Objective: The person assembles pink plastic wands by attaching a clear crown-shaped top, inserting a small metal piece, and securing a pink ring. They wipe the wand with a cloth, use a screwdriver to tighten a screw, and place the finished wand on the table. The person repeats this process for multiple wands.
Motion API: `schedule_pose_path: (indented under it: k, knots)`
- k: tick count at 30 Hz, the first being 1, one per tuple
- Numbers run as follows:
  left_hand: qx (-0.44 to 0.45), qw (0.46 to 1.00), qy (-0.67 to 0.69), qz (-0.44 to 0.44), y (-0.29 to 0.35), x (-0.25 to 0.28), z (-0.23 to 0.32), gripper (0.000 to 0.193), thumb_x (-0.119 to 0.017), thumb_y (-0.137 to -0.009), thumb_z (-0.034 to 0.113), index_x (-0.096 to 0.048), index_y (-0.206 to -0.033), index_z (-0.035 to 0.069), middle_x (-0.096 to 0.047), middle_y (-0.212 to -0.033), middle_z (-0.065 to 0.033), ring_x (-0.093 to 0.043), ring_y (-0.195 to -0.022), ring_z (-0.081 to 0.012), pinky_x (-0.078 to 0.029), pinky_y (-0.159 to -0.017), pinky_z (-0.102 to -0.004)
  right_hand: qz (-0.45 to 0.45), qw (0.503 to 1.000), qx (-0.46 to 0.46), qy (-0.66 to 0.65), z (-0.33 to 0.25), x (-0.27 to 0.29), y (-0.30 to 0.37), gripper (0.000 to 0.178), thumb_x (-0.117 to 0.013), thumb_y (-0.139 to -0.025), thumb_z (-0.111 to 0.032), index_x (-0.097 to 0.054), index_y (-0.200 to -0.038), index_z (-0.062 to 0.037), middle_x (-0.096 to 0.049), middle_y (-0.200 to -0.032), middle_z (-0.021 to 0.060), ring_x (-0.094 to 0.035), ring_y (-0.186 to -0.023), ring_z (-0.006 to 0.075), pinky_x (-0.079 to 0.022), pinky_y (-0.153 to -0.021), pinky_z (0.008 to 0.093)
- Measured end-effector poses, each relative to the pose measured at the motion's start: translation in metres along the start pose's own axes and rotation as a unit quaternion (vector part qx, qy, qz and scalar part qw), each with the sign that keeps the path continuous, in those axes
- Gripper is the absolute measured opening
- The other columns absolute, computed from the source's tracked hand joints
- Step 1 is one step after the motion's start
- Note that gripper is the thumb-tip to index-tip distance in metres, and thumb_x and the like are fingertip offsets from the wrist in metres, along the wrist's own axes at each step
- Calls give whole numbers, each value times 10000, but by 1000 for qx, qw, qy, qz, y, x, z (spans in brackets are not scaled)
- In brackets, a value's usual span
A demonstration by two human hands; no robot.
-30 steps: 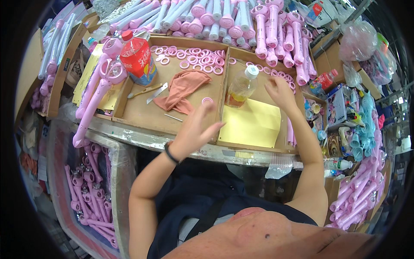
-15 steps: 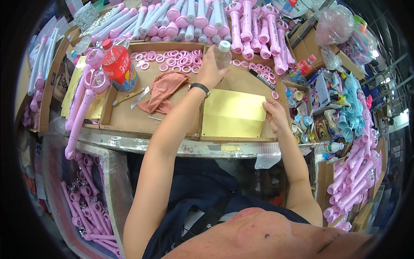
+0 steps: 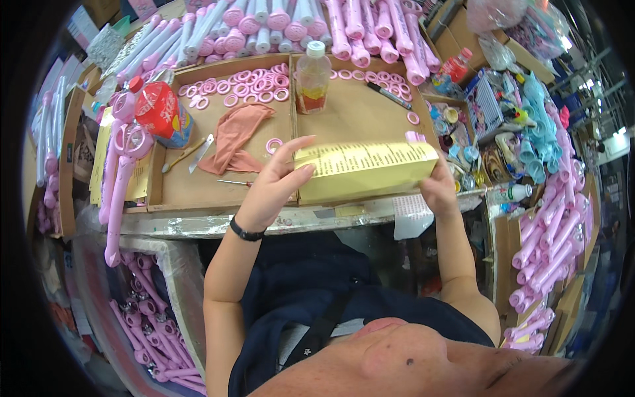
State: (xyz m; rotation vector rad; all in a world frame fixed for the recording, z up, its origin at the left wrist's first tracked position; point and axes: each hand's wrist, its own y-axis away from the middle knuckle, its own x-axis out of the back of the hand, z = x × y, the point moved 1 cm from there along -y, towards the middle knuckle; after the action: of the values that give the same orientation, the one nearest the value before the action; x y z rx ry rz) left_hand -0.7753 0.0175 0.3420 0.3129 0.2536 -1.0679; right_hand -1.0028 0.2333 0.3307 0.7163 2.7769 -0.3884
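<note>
A yellow printed paper sheet (image 3: 364,173) is raised and bent over the front of the shallow cardboard tray. My left hand (image 3: 278,182) is at its left edge, thumb on the paper and a finger along the top corner. My right hand (image 3: 439,187) pinches the right edge, its fingertips partly behind the paper. Beyond the sheet a clear plastic bottle (image 3: 312,83) with a white cap stands upright in the tray, touched by neither hand. Left of it lie a crumpled salmon-coloured cloth (image 3: 233,140) and many pink rings (image 3: 248,85).
A red-labelled bottle (image 3: 163,116), a brush (image 3: 183,155) and a blade (image 3: 201,153) occupy the tray's left side. A black marker (image 3: 389,95) lies at its right. Pink wands (image 3: 370,30) are piled behind; more fill a bin (image 3: 178,291) at lower left. Light-blue plastic parts (image 3: 534,129) hang at right.
My left hand has set the clear bottle down in the tray, let go and come back to the sheet's left edge. The sheet, flat before, is now lifted and bent.
</note>
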Motion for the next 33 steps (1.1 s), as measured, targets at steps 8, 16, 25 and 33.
schedule_pose_path:
  k: [8,16,25,33]
  knots:
    - [-140,977,-161,1,14,-20,-4,250,-532,-895,-14,-598,-1135,14,-611,-1044,-8,-532,-844,-40,-432,-732,-180,54,993,20,106,-39,-14,6,654,-617,-839,-15,-274,-1397,-27,-527,-1255,140,-535,-1127,190,-436,-935,321]
    - [-166,984,-59,4,12,-22,-10,401,-532,-878,-61,-502,-1267,31,-558,-1175,-39,-549,-982,-73,-451,-811,-200,7,970,137,202,-35,-24,3,556,-552,-866,56,-330,-1372,-3,-558,-1196,140,-569,-1059,177,-462,-886,292]
    - [-118,992,-37,17,10,-10,-9,532,-610,-825,-51,-437,-1324,5,-519,-1254,-124,-541,-1083,-147,-448,-908,-286,34,975,13,218,-34,-28,14,419,-606,-838,57,-500,-1243,49,-522,-1212,99,-553,-1052,150,-470,-877,267]
    - [-408,656,-628,92,6,-57,17,667,-773,-675,288,-514,-1241,48,-523,-1224,-167,-471,-1174,-292,-253,-1056,-526,16,893,122,433,-40,-52,18,329,-703,-745,0,-638,-1068,-14,-618,-872,103,-604,-821,206,-465,-711,269]
